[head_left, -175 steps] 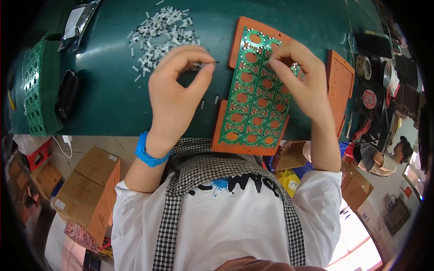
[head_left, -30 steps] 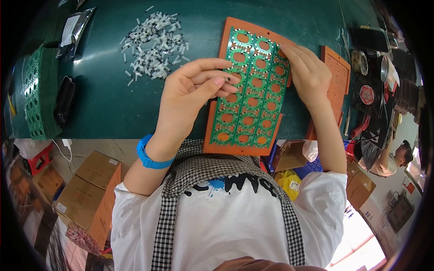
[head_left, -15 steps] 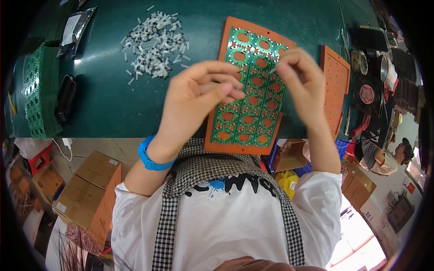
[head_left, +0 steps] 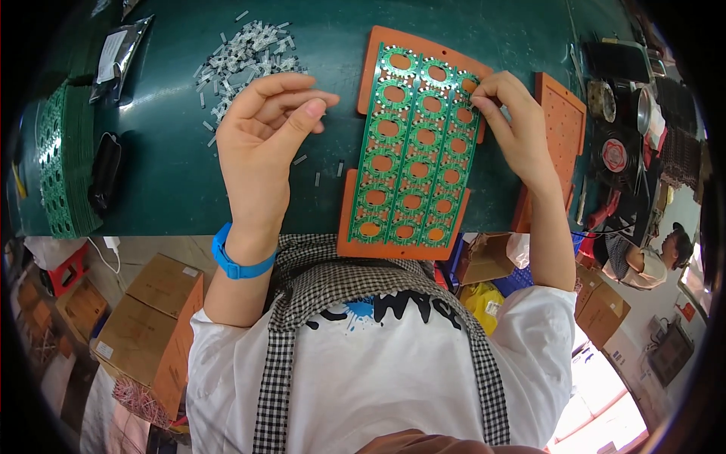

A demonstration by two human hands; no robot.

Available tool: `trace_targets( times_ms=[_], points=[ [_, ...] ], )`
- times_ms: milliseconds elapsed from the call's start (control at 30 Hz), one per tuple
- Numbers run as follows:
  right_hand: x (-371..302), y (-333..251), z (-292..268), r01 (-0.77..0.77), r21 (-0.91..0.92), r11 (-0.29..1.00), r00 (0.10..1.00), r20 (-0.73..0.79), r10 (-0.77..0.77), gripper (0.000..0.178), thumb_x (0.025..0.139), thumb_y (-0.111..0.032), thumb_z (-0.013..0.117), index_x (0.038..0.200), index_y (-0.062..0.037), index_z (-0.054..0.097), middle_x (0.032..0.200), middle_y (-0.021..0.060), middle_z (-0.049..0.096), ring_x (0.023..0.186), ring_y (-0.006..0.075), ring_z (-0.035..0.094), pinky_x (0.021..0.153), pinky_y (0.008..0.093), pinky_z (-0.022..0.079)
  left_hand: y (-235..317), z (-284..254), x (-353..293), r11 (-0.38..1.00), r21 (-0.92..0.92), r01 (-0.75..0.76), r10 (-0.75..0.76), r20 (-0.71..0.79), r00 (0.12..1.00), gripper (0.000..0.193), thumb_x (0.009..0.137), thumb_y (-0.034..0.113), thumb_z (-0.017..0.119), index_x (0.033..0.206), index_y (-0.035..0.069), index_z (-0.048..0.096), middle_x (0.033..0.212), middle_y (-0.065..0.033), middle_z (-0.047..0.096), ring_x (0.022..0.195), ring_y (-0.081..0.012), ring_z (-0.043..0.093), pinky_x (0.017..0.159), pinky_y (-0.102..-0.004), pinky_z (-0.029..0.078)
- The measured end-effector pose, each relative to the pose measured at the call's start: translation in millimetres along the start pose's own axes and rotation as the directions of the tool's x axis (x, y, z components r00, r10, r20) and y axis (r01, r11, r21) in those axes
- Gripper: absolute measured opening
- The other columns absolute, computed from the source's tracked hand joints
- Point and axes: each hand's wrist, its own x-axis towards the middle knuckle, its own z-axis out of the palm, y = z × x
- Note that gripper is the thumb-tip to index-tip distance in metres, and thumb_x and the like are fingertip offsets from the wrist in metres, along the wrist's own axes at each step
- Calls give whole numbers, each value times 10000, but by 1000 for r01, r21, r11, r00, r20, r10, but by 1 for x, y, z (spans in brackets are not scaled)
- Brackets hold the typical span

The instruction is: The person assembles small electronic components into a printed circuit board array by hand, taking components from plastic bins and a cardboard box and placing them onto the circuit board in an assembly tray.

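A green circuit board panel (head_left: 411, 144) with rows of oval cut-outs lies on an orange holder plate (head_left: 378, 248) at the table's front edge. My right hand (head_left: 518, 125) is at the panel's upper right side, thumb and forefinger pinched at the board's edge; anything between the tips is too small to make out. Left of the panel, my left hand (head_left: 265, 136) hovers in the air, fingers loosely bent and apart, with nothing visible in it. Beyond it lies a heap of small clear strips (head_left: 253, 53), partly covered by the hand. A few loose strips (head_left: 318, 179) lie between heap and panel.
A second orange plate (head_left: 556, 140) with holes lies right of the panel. Tools and containers (head_left: 616, 98) crowd the far right. At the left are a stack of green boards (head_left: 68, 159), a black pouch (head_left: 107, 170) and a silver bag (head_left: 121, 57). Cardboard boxes (head_left: 144, 318) stand below.
My left hand has moved left, away from the panel and toward the heap, uncovering a few loose strips. My right hand has shifted slightly and is now pinched at the panel's right edge.
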Motion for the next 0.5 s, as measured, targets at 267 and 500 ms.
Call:
trace_targets(
  times_ms=[267, 500],
  points=[
    [-4, 2, 9, 20, -24, 999, 997, -72, -22, 71, 849, -28, 619, 895, -6, 569, 878, 104, 595, 852, 270, 593, 744, 335, 470, 0, 3, -4, 998, -60, 37, -35, 21, 999, 245, 858, -13, 644, 1092, -42, 578, 932, -151, 696, 829, -174, 671, 751, -250, 519],
    [0, 4, 0, -12, 24, 1000, 1000, 2, 12, 80, 850, -38, 626, 896, -8, 568, 888, 102, 598, 866, 270, 592, 739, 338, 471, 1, 5, -6, 971, -197, 132, -118, 81, 990, 303, 848, -42, 638, 1138, -51, 552, 925, -154, 691, 834, -182, 672, 760, -267, 543]
  ],
)
